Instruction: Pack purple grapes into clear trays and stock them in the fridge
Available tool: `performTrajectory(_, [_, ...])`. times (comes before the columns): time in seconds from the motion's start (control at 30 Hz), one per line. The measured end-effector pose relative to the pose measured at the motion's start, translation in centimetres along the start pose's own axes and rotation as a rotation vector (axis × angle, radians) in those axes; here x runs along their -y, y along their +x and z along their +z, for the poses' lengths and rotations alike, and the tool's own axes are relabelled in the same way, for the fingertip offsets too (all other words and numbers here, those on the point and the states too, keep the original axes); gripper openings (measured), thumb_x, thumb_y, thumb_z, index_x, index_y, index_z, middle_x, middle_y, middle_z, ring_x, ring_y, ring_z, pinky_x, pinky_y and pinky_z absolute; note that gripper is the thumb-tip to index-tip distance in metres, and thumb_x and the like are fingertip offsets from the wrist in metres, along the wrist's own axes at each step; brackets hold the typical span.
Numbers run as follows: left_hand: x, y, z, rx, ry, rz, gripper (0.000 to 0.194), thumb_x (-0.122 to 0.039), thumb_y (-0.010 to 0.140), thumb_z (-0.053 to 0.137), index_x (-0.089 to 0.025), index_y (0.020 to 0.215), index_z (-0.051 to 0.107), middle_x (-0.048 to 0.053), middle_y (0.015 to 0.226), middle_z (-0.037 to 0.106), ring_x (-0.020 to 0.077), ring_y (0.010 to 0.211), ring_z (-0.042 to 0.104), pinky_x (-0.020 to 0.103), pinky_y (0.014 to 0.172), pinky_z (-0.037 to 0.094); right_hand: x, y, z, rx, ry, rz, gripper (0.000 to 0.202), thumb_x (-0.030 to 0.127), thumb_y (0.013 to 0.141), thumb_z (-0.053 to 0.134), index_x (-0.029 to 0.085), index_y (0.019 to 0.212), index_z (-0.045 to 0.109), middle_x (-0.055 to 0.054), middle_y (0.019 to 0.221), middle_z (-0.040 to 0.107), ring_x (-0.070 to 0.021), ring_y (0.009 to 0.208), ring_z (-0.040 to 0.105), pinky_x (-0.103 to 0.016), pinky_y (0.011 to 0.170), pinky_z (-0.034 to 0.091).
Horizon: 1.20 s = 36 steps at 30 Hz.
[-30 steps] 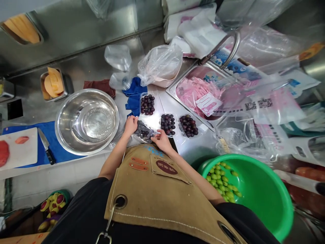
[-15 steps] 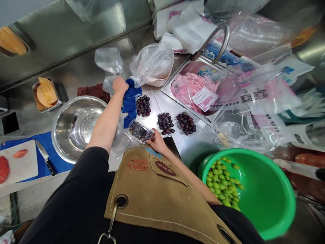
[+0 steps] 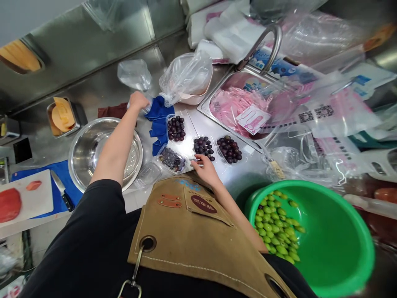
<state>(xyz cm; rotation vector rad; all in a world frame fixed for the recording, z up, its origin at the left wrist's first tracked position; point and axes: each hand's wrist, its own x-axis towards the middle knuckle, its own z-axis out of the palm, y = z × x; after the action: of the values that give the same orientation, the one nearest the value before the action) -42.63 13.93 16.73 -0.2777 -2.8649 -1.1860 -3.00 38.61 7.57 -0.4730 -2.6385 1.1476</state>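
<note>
My left hand (image 3: 138, 100) is curled closed over a clear plastic container (image 3: 147, 106) beside the blue cloth (image 3: 157, 116). Its fingers are mostly hidden from above. Close to my apron, my right hand (image 3: 205, 169) holds nothing, its fingers apart. It hovers just right of a box of dark grapes (image 3: 171, 159) that looks covered with clear plastic. Its fingertips overlap the lower edge of an uncovered box of grapes (image 3: 203, 148); whether they touch I cannot tell. Two more grape boxes stand near, one behind (image 3: 176, 128) and one on the right (image 3: 228, 150).
A steel bowl (image 3: 74, 157) is under my left forearm. Left of it, a knife (image 3: 62, 190) lies by a cutting board (image 3: 43, 203). Clear containers (image 3: 135, 74) stand at the back. A sink (image 3: 214, 109) holds pink packets. A green tub (image 3: 335, 244) of green fruit stands right.
My left hand has moved left from the blue cloth onto the clear container. My right hand has let go of the covered grape box and shifted right, its fingers now spread.
</note>
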Motion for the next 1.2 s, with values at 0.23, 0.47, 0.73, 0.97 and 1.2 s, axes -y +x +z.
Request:
performTrajectory(0.23, [0.8, -2.0, -2.6, -0.104, -0.248, -0.031, 0.021, -0.025, 0.082, 0.088, -0.014, 0.099, 0.083, 0.008, 0.088, 0.081, 0.0261, 0.095, 0.079, 0.035, 0.097, 0.061, 1.1, 2.5, -0.8, 0.033, 0.132, 0.009, 0.039, 0.050, 0.094, 0.070, 0.021, 0.121, 0.072, -0.012, 0.122, 0.077, -0.0241, 0.098, 0.076, -0.040, 0.086, 0.064])
performTrajectory(0.47, [0.3, -3.8, -2.7, -0.003, -0.395, -0.011, 0.015, -0.019, 0.075, 0.088, -0.013, 0.088, 0.083, 0.005, 0.074, 0.074, 0.0220, 0.077, 0.076, 0.031, 0.080, 0.065, 2.7, 5.1, -1.1, 0.110, 0.284, 0.010, 0.043, 0.057, 0.086, 0.080, 0.023, 0.111, 0.072, -0.007, 0.102, 0.077, -0.0224, 0.087, 0.077, -0.034, 0.074, 0.062])
performTrajectory(0.73, [-1.3, -5.6, -2.1, -0.095, 0.165, 0.159, 0.032, -0.012, 0.072, 0.085, -0.011, 0.103, 0.083, 0.020, 0.107, 0.083, 0.0441, 0.121, 0.078, 0.046, 0.111, 0.060, 2.6, 4.1, -0.5, 0.154, 0.386, 0.097, 0.044, 0.057, 0.078, 0.084, 0.023, 0.104, 0.073, -0.006, 0.093, 0.079, -0.0240, 0.089, 0.078, -0.035, 0.075, 0.061])
performTrajectory(0.97, [-2.3, -6.9, -1.8, -0.094, 0.419, 0.188, 0.053, -0.007, 0.087, 0.070, 0.001, 0.139, 0.068, 0.032, 0.136, 0.074, 0.0460, 0.129, 0.073, 0.048, 0.111, 0.057, 2.2, 3.6, -0.5, 0.148, 0.405, 0.122, 0.043, 0.056, 0.080, 0.086, 0.022, 0.104, 0.074, -0.008, 0.096, 0.082, -0.0244, 0.089, 0.079, -0.036, 0.076, 0.062])
performTrajectory(1.2, [-3.5, -10.6, -2.0, -0.174, 0.410, 0.379, 0.040, -0.008, 0.099, 0.053, -0.011, 0.134, 0.071, 0.024, 0.131, 0.076, 0.0371, 0.122, 0.074, 0.046, 0.104, 0.056, 3.7, 3.8, -0.4, 0.108, 0.464, 0.080, 0.049, 0.062, 0.083, 0.088, 0.023, 0.107, 0.071, -0.006, 0.095, 0.080, -0.0215, 0.086, 0.078, -0.033, 0.073, 0.064])
